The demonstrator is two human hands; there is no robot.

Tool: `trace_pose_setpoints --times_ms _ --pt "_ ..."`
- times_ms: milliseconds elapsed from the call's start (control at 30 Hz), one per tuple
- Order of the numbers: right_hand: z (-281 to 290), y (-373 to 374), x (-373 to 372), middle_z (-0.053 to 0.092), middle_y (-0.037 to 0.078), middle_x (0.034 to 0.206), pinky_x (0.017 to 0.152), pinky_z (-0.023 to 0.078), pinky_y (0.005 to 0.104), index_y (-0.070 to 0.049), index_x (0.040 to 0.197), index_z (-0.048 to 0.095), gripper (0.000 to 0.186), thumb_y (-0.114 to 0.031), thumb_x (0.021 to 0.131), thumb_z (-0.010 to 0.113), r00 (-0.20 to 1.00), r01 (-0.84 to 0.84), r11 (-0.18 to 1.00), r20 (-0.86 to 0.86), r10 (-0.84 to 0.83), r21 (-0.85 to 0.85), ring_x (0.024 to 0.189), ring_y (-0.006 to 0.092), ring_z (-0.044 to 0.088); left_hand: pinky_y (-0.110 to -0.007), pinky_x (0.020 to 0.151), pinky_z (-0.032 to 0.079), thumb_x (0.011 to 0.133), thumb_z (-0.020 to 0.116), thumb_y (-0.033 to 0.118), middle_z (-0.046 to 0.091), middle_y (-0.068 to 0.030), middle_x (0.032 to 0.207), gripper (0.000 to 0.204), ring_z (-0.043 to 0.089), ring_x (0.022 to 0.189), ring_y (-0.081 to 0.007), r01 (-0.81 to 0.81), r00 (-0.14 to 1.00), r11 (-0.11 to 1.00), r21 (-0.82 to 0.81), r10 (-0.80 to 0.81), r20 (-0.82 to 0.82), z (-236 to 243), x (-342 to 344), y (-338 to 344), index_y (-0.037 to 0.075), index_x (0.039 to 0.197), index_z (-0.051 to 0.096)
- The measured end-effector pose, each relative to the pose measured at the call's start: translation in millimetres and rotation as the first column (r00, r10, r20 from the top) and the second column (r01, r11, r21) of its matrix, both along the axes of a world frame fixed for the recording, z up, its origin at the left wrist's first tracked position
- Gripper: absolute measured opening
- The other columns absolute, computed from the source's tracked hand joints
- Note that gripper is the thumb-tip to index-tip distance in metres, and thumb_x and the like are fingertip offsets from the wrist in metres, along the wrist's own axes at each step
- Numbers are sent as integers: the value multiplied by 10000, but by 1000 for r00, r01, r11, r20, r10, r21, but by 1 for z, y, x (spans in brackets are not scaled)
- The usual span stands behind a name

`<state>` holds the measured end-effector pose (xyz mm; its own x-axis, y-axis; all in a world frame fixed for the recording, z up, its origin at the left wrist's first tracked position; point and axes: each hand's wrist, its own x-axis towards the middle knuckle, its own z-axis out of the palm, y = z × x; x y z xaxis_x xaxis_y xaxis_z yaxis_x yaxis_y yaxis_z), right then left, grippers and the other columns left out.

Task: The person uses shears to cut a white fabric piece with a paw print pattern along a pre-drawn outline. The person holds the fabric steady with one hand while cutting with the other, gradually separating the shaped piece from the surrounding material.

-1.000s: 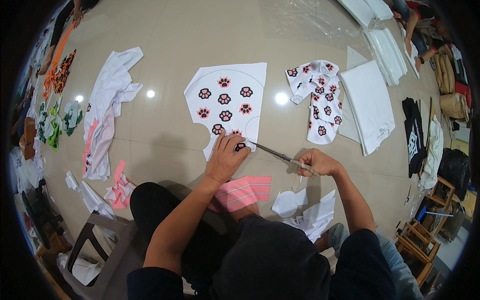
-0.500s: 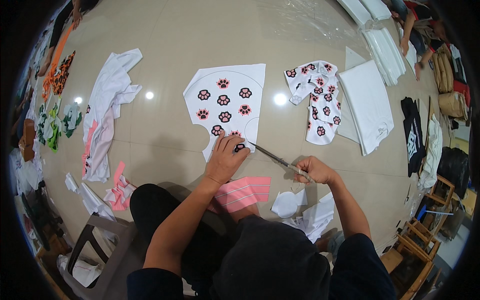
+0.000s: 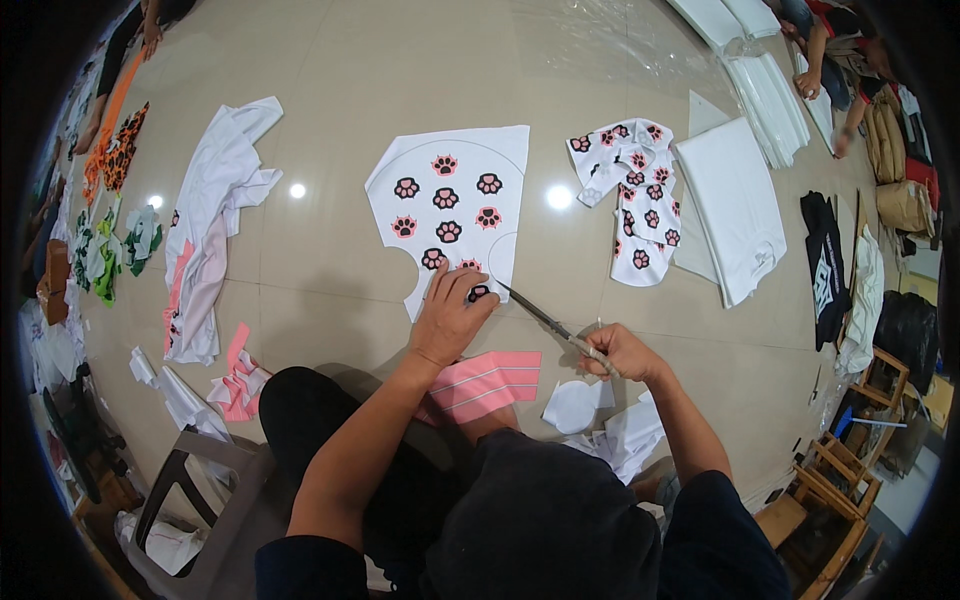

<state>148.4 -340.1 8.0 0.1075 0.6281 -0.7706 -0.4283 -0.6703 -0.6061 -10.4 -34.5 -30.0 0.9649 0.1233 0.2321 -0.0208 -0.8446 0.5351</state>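
Note:
A white fabric piece (image 3: 415, 165) printed with pink and black paw prints lies flat on the floor before me. A thin curved line is drawn across its far part, and another curve marks its right side. My left hand (image 3: 450, 315) rests on its near end, fingers stretched over the cloth and thumb by the right edge. In my right hand (image 3: 625, 352) are long dark scissors (image 3: 540, 315) with wrapped handles. Their tips reach the fabric's right edge, just beside my left thumb. Pink striped cloth (image 3: 490, 385) lies between my forearms.
Paw-print pieces (image 3: 640, 205) and folded white cloth (image 3: 735, 215) lie to the right. White and pink cloth (image 3: 215, 200) is on the left, near pink scraps (image 3: 240, 390). White scraps (image 3: 575, 408) sit below the scissors. A grey plastic chair (image 3: 215, 455) stands lower left. Other people work at both far corners.
My right hand has turned slightly and shifted a little left, and the scissor handles have spread apart. My left hand and the fabric stay in place. A far-right person's hands have moved.

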Motion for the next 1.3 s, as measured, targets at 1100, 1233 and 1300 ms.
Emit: trace_pose_setpoints --times_ms 1100,1233,1300 --pt "1 18 -40 651 7 698 530 451 243 -41 804 654 191 -139 888 795 992 120 993 48 -119 -19 572 66 571 -599 1172 401 864 777 164 618 -56 1205 144 596 1233 -279 4 1000 1000 -26 -4 1 -1 0 1 159 1001 733" --pt "1 18 -46 647 6 699 528 448 243 -43 804 653 194 -144 888 796 989 142 990 41 -141 -17 572 70 570 -565 1193 393 857 711 144 606 -44 1218 174 567 1261 -265 5 1000 1000 -20 -5 11 0 0 1 191 1024 706" --pt "-1 17 -49 640 4 694 524 441 244 -44 805 650 190 -138 891 791 988 149 989 35 -149 -11 569 70 565 -564 1191 394 857 712 145 607 -45 1223 174 568 1261 -266 4 1000 1000 -25 -4 9 0 0 1 191 1025 708"
